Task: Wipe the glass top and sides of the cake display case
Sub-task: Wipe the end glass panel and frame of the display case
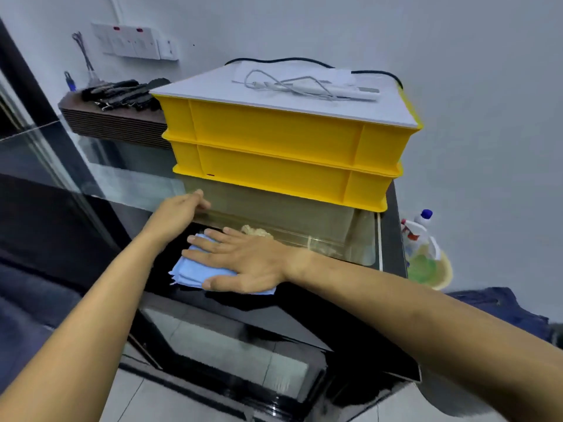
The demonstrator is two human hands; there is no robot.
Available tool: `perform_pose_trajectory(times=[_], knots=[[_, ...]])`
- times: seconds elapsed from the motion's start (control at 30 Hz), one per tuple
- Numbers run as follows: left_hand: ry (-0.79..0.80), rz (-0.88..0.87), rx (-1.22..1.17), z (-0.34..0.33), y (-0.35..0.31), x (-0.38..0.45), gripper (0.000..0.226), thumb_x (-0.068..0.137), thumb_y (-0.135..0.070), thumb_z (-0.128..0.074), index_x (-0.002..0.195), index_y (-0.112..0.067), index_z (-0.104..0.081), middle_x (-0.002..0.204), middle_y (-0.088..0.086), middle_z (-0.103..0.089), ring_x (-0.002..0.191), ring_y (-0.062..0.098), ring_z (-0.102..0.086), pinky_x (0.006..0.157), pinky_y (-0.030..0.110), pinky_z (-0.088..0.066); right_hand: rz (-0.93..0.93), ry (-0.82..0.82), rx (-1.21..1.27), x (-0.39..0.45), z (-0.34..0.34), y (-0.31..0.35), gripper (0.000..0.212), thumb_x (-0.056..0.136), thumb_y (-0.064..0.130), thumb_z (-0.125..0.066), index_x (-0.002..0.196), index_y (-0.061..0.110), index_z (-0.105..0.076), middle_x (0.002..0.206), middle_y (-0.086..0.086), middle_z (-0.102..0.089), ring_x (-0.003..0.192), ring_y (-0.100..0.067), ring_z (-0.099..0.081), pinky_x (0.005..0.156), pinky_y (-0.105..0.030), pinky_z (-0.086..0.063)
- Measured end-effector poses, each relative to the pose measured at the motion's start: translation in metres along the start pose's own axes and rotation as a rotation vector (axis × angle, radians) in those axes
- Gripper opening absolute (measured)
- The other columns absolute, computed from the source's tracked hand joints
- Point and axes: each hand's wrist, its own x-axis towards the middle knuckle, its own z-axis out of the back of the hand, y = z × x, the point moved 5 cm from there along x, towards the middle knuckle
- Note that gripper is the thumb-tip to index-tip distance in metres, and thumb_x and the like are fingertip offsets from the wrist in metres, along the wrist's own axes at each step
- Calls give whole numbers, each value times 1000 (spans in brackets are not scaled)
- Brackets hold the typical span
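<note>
- I am leaning over the dark-framed glass cake display case point(335, 324), the largest thing here, and I am working on the front strip of its glass top; its sloping front pane is lying just below my forearms and I cannot tell whether it has been wiped.
- Two stacked yellow plastic crates point(283, 153) with a white board and a tangle of pale cable on top are sitting on the rear part of the glass top, so I am judging that the glass under them is not being reached while they are standing there.
- A stack of dark brown trays point(115, 123) is lying on the glass to the left of the crates, covering more of the top in the same way.
- My right hand point(243, 263) is lying flat with fingers spread and straight, pressing the folded light-blue cloth point(195, 272) down on the dark front strip; nothing is clenched, it is a flat palm push.
- My left hand point(179, 208) is resting on the glass top just beyond the cloth, near the lower crate, fingers relaxed and grasping nothing.
- I am judging the job as early: only this front strip is under the cloth, and the covered top and the side panes are looking left to do.
- A spray bottle point(417, 236) is standing in a pale bucket beside the case on the right, apart from my hands.
</note>
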Motion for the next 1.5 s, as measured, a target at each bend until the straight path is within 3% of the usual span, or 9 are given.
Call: perform_pose_trajectory(times=[0.07,0.23,0.33,0.5,0.63,0.77,0.93,1.13,1.5], knots=[[-101,51,-10,-7,-4,-18,35,108,-40,-48,113,-19,-75,124,-9,-66,116,6,-53,95,27,-33,15,-18,1,-7,-2,0,75,104,64,-34,165,32,-4,172,5,6,158,-15,11,127,-34,9],[-39,111,13,-37,-14,-60,42,108,-52,-45,131,-28,-70,147,-17,-53,139,7,-42,113,34,-32,79,-18,7,-30,-6,2,78,102,68,-29,165,30,-1,172,4,7,158,-19,12,129,-40,1],[-77,98,266,-56,-16,-76,45,108,-57,-38,139,-35,-62,169,-9,-31,160,18,-13,129,51,-7,159,-17,6,-68,-9,4,76,103,68,-26,164,31,0,172,5,8,158,-17,14,129,-40,2],[-114,191,395,-76,-20,-88,52,103,-69,-30,145,-48,-51,173,-9,-19,162,24,-4,128,53,2,270,-2,15,-148,-17,8,70,106,63,-26,165,31,-6,172,6,4,157,-12,13,129,-37,2],[-157,240,550,-94,-25,-106,69,100,-75,-31,161,-42,-32,174,-9,-11,162,24,-2,129,49,-1,366,4,11,-214,-20,-7,64,108,59,-27,164,33,-9,172,10,3,157,-8,14,127,-31,7],[-188,339,695,-126,-43,-127,81,101,-75,-24,168,-30,-10,175,-3,2,162,25,4,129,47,0,204,-35,50,-240,-16,-86,63,106,62,-24,163,42,-6,170,18,6,154,-2,17,127,-29,8],[-207,388,725,-182,-80,-156,82,102,-73,-18,168,-26,-5,175,1,5,161,27,6,130,47,0,-186,-231,107,-238,-7,-176,60,108,56,-24,164,34,-17,172,6,-7,159,-20,1,127,-41,4],[-243,405,720,-251,-117,-201,82,104,-70,-19,168,-21,-5,175,0,4,161,26,6,130,45,0,-187,-367,114,-242,-13,-172,63,105,57,-35,159,24,-35,168,-1,-27,154,-30,-19,124,-49,-11],[-421,547,722,-288,-143,-238,71,109,-57,-20,168,-18,-13,175,2,-6,161,27,-1,130,44,-6,-72,-304,61,-243,-12,-179,65,106,55,-26,161,20,-29,168,-8,-24,153,-36,-18,124,-47,-14]])
